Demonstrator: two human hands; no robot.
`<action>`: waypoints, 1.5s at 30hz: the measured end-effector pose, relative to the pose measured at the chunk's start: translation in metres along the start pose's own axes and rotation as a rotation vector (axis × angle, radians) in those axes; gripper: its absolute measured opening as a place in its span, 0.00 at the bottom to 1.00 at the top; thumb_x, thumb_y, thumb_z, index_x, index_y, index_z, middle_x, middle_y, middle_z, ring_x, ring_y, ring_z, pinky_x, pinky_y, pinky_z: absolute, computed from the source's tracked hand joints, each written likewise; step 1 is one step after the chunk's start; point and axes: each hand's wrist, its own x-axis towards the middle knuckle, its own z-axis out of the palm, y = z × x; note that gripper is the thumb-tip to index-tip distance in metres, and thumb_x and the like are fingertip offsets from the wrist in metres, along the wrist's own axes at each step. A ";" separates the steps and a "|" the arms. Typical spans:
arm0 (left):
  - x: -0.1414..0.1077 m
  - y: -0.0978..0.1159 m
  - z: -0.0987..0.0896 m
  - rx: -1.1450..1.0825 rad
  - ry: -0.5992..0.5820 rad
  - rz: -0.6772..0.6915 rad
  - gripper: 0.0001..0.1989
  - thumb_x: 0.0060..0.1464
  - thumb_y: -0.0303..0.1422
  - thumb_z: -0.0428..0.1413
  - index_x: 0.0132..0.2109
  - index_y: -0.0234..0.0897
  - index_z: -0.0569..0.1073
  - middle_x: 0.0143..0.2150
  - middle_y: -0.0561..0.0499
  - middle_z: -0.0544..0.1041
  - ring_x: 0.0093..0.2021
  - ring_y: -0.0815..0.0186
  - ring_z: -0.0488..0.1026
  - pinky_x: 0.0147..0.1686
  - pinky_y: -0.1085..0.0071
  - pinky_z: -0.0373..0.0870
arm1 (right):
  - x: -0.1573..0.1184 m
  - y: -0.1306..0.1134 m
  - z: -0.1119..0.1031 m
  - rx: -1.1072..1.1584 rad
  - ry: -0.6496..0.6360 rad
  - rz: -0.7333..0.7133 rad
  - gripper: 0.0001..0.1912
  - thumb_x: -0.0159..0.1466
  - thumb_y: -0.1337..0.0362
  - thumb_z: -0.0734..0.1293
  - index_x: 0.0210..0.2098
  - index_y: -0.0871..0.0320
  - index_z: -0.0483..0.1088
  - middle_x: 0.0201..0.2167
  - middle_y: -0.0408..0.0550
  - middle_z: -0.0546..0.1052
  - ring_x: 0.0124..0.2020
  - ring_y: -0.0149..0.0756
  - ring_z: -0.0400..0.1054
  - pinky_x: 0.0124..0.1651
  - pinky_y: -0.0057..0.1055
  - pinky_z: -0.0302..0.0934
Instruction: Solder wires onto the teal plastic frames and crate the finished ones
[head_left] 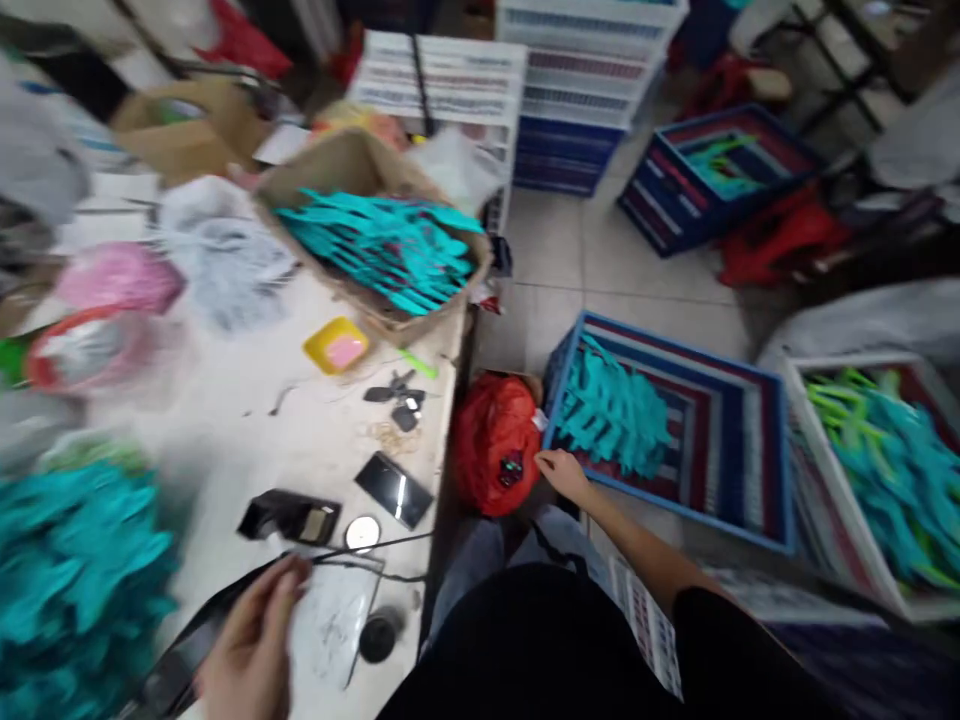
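My left hand (251,640) is over the front of the white table (247,400), thumb and fingers pressed together; anything between them is too small or blurred to see. Just behind it lies a dark device with black cables (360,550). A heap of turquoise pieces (75,590) rises to its left. My right hand (566,478) is closed between a red plastic bag (484,430) and the near left corner of a blue-rimmed crate (786,460). Whatever its fingers may hold is hidden. Turquoise pieces (615,410) lie in rows at the crate's left end.
A cardboard box (330,170) of long turquoise pieces stands on the table, with a yellow tray (335,345), keys (401,395), a phone (394,490) and a black jar (380,635). A white crate (847,470) is at right; stacked crates (570,100) stand behind.
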 end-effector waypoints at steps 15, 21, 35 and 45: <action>-0.267 0.035 0.390 0.075 -0.836 -0.122 0.35 0.48 0.59 0.56 0.47 0.30 0.78 0.45 0.38 0.82 0.45 0.53 0.79 0.48 0.62 0.75 | -0.188 0.460 -0.053 0.081 -0.089 0.777 0.16 0.69 0.56 0.66 0.51 0.59 0.71 0.50 0.51 0.74 0.50 0.39 0.71 0.52 0.41 0.69; -0.316 0.051 0.505 0.225 -1.005 -0.021 0.30 0.49 0.54 0.56 0.45 0.31 0.79 0.41 0.39 0.82 0.46 0.53 0.79 0.51 0.60 0.74 | -0.124 0.548 -0.063 0.170 -0.024 0.735 0.16 0.69 0.57 0.65 0.51 0.59 0.70 0.51 0.51 0.74 0.50 0.38 0.71 0.53 0.42 0.69; -0.241 -0.082 0.682 0.369 -0.925 -0.178 0.22 0.52 0.51 0.52 0.41 0.39 0.79 0.43 0.41 0.83 0.46 0.53 0.81 0.49 0.61 0.76 | 0.223 0.655 -0.042 0.009 0.171 0.522 0.19 0.71 0.70 0.57 0.60 0.65 0.65 0.55 0.61 0.73 0.59 0.45 0.65 0.60 0.44 0.61; -0.240 -0.168 0.712 0.586 -0.820 -0.025 0.16 0.60 0.45 0.51 0.40 0.45 0.80 0.42 0.44 0.83 0.45 0.55 0.80 0.49 0.63 0.76 | 0.381 0.755 0.009 -0.167 0.211 0.455 0.25 0.71 0.73 0.53 0.67 0.69 0.55 0.58 0.65 0.68 0.63 0.54 0.56 0.61 0.53 0.53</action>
